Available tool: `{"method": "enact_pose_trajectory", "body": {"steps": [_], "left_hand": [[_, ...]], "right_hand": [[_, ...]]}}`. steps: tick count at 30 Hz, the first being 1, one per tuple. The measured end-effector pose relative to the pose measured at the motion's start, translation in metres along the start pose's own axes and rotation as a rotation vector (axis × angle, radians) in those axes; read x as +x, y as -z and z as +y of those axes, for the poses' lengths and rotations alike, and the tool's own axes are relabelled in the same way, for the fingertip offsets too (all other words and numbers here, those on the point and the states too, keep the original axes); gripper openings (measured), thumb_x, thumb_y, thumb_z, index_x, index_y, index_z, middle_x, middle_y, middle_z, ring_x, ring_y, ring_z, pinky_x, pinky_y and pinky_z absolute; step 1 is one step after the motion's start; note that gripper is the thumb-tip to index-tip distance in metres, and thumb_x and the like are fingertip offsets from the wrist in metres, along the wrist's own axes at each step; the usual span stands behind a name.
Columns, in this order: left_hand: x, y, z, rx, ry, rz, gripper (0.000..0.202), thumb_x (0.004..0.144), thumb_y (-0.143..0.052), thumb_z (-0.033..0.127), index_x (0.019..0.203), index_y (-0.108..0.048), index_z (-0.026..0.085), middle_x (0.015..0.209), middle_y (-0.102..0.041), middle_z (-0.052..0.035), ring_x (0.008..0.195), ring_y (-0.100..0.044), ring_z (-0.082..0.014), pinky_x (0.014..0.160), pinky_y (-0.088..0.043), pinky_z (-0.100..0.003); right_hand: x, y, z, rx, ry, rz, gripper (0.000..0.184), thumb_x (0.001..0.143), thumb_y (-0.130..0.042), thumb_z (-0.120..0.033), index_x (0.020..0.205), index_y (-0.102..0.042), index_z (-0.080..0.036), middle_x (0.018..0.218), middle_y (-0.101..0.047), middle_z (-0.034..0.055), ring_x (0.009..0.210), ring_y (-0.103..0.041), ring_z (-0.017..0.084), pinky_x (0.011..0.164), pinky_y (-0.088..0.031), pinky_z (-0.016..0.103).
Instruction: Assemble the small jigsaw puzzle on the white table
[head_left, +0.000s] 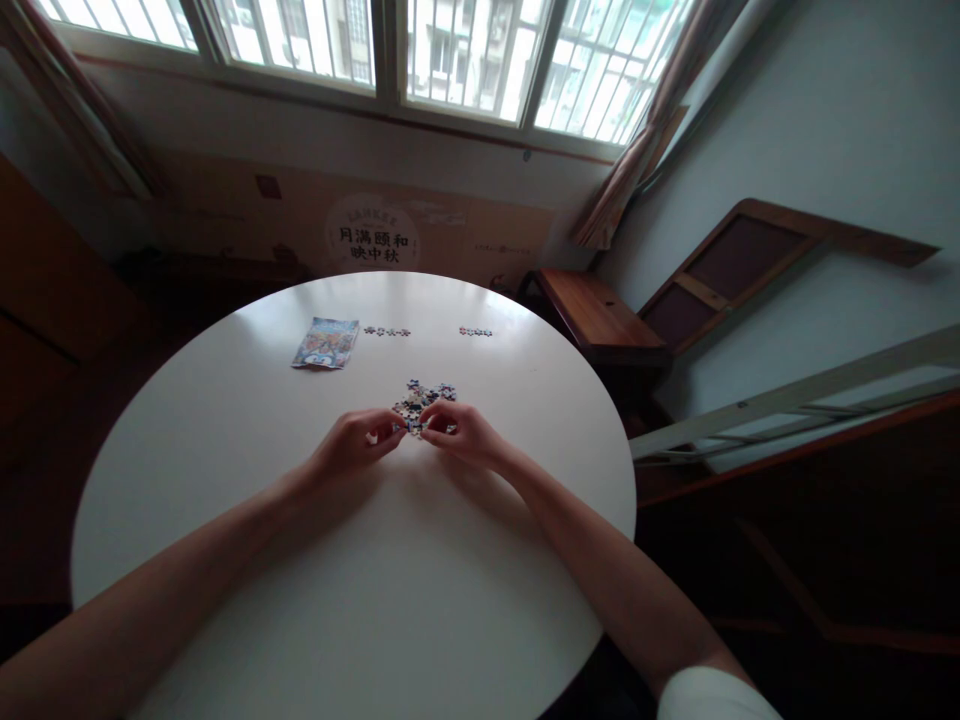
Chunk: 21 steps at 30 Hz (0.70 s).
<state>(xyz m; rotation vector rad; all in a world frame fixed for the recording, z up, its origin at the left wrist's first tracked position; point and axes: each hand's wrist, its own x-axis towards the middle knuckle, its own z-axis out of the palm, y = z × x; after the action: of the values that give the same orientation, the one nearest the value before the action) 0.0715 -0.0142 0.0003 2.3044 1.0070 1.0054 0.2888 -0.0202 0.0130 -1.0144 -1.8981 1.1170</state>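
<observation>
A small heap of jigsaw puzzle pieces [420, 397] lies near the middle of the round white table [360, 580]. At its near edge, my left hand [358, 438] pinches a puzzle piece [412, 427] between thumb and forefinger. From the other side, my right hand [463, 432] is closed in a pinch on a puzzle piece close by, the fingertips of both hands nearly meeting. Whether these pieces are joined is too small to tell. Farther back lie two short rows of pieces, a left row [387, 332] and a right row [476, 332].
A colourful printed picture sheet [325, 343] lies on the table at the back left. Beyond the table's right side stands a wooden bench [600, 310]. Behind, a printed board [442, 225] leans under the barred windows [465, 60].
</observation>
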Motion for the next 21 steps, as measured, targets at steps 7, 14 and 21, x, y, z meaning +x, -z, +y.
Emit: {"method": "enact_pose_trajectory", "body": {"steps": [7, 14, 21], "left_hand": [[0.0004, 0.0016, 0.0033, 0.005, 0.018, 0.005, 0.013, 0.081, -0.058, 0.023, 0.083, -0.068, 0.015, 0.059, -0.06, 0.002, 0.051, -0.052, -0.0064, 0.05, -0.041, -0.014], [0.0005, 0.0012, 0.0021, 0.016, 0.023, 0.024, 0.013, 0.081, -0.058, 0.023, 0.082, -0.068, 0.015, 0.06, -0.06, 0.0015, 0.052, -0.052, -0.007, 0.05, -0.041, -0.014], [-0.0001, -0.0004, 0.0004, -0.004, 0.004, -0.006, 0.011, 0.081, -0.059, 0.022, 0.083, -0.068, 0.015, 0.059, -0.059, 0.0024, 0.051, -0.051, -0.0061, 0.051, -0.04, -0.015]], "right_hand": [[-0.0006, 0.0007, -0.0011, -0.022, 0.002, -0.008, 0.017, 0.078, -0.063, -0.025, 0.091, -0.063, -0.014, 0.068, -0.059, -0.0012, 0.06, -0.052, 0.009, 0.06, -0.041, 0.022], [-0.0013, 0.0017, -0.0056, -0.023, -0.018, -0.019, 0.022, 0.078, -0.066, -0.029, 0.094, -0.063, -0.014, 0.071, -0.061, -0.0001, 0.061, -0.053, 0.01, 0.061, -0.043, 0.023], [-0.0002, 0.0008, -0.0033, -0.036, -0.011, -0.022, 0.022, 0.079, -0.065, -0.031, 0.092, -0.063, -0.014, 0.069, -0.06, -0.0004, 0.061, -0.051, 0.009, 0.06, -0.042, 0.022]]}}
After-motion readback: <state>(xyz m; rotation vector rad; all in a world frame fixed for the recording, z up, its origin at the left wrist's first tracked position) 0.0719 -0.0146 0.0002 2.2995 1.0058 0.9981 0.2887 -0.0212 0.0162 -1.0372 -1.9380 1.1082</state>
